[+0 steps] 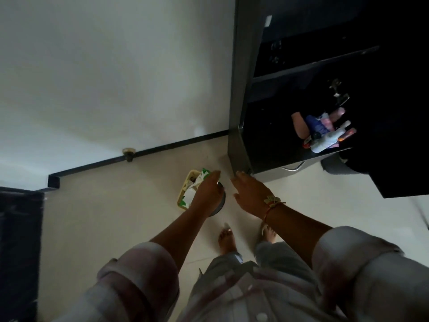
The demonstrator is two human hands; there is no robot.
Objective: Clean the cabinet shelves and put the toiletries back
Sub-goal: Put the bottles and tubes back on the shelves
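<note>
Below, basket [182, 191] long axis toward wall; left hand [207, 194] grip unclear; right hand [250, 194] spread.

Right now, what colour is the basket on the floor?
The basket is pale yellow; the head view shows it.

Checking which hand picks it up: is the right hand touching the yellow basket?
Apart. Head view shows pale floor between the right hand and the yellow basket, which lies beyond the left hand.
</note>
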